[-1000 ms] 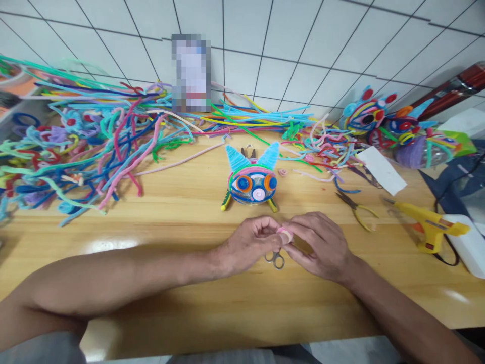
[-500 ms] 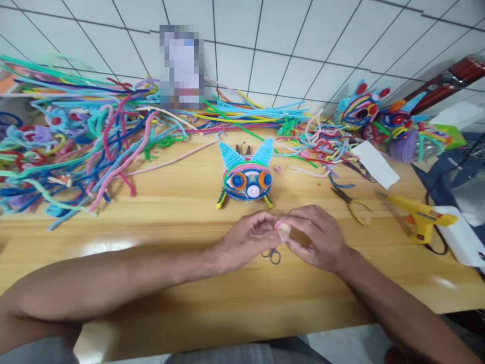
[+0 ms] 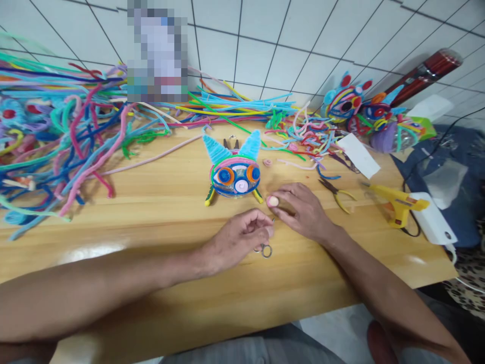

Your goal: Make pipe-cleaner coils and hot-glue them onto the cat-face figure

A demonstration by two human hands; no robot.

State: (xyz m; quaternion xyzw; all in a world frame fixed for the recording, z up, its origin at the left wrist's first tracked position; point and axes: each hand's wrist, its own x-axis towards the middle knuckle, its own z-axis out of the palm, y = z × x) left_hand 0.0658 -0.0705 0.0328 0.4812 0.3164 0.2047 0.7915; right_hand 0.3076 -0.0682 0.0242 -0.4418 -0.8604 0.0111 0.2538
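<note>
On table (image 3: 151, 212), front of cat figure (image 3: 234, 174): your right hand (image 3: 303, 212) pinches pink coil (image 3: 272, 201); left hand (image 3: 242, 237) closed around small scissors (image 3: 265, 248). Step: placing coil. Next: steady fingertip seating against figure.

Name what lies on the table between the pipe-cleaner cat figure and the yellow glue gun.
In the head view, the right hand holding a small pink coil and yellow-handled pliers lie between the cat figure and the glue gun.
</note>
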